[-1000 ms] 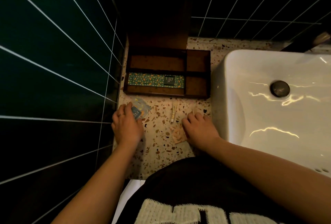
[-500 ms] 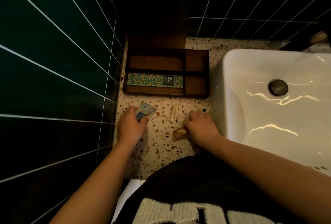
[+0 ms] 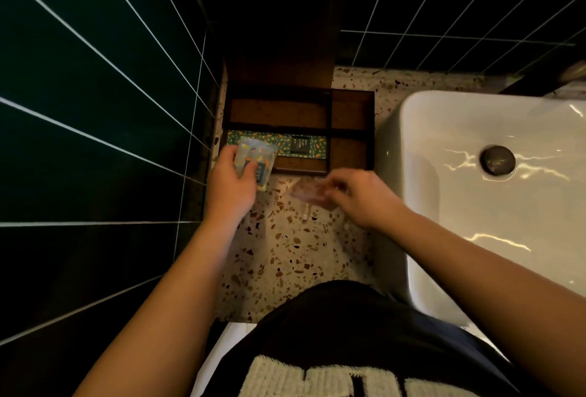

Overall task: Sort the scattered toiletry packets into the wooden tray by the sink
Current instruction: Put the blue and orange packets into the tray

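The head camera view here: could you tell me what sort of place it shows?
Most likely a bathroom, perhaps a hotel's. A white sink with a drain sits in a terrazzo counter, dark green tiled walls enclose the corner, and a wooden tray holds a boxed comb.

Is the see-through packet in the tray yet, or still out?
Still out. The left hand holds the clear packet up over the near-left edge of the wooden tray, overlapping the patterned comb box.

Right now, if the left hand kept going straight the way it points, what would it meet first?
Probably the wooden tray: the left hand, holding a clear packet, points at its near-left compartment, where the patterned comb box lies. Height above it is unclear.
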Motion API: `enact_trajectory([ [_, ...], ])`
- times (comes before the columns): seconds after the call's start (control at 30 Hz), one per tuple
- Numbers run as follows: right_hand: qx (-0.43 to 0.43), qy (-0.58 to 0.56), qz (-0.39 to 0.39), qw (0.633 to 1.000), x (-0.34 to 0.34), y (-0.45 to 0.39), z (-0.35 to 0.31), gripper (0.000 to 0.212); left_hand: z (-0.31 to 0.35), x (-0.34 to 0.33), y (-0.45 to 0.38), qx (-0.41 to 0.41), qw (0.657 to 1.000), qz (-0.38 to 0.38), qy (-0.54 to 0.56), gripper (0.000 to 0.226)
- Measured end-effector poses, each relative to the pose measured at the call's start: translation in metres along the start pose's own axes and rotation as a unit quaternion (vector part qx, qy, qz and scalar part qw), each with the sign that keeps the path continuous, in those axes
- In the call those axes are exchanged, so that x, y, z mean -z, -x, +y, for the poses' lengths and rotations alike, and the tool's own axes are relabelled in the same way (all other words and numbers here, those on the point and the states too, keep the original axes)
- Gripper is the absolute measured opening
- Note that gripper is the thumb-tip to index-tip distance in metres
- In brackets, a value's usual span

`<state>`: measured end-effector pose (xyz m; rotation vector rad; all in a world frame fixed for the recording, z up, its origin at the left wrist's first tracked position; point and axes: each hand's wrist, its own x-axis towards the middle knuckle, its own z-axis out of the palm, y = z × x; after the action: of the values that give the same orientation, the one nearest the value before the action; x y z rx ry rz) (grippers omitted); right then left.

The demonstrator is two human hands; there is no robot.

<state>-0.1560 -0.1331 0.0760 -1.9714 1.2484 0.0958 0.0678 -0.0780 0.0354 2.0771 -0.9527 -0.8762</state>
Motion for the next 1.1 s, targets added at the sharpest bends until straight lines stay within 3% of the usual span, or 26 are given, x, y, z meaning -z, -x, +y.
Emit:
enact_trajectory([
  [0.2, -0.032, -0.057, 0.07, 0.995, 0.024, -0.05, -0.013, 0.021, 0.013, 0.001, -0.041, 0.003, 0.999, 0.04, -0.008, 0.037],
  [0.33, -0.029, -0.017, 0.089, 0.995, 0.022, -0.085, -0.017, 0.024, 0.015, -0.002, -0.063, 0.008, 0.999, 0.024, -0.03, 0.041],
  [0.5, -0.026, 0.098, 0.029, 0.994, 0.009, -0.115, -0.022, 0.033, 0.007, -0.009, -0.071, 0.03, 0.995, -0.019, -0.09, 0.048],
  [0.73, -0.032, 0.178, -0.053, 0.982, -0.017, -0.133, -0.03, 0.03, 0.001, -0.012, -0.065, -0.034, 0.956, 0.051, -0.285, 0.077],
  [0.83, -0.035, 0.186, -0.056, 0.98, -0.023, -0.137, -0.031, 0.028, -0.008, -0.015, -0.067, -0.047, 0.944, 0.052, -0.323, 0.071],
  [1.0, 0.024, 0.197, -0.009, 0.98, -0.023, -0.129, -0.026, 0.049, -0.009, -0.019, -0.064, -0.051, 0.937, 0.061, -0.341, 0.052],
  [1.1, 0.048, 0.182, 0.023, 0.982, -0.021, -0.117, -0.02, 0.045, -0.008, -0.019, -0.063, -0.058, 0.942, 0.059, -0.325, 0.043],
])
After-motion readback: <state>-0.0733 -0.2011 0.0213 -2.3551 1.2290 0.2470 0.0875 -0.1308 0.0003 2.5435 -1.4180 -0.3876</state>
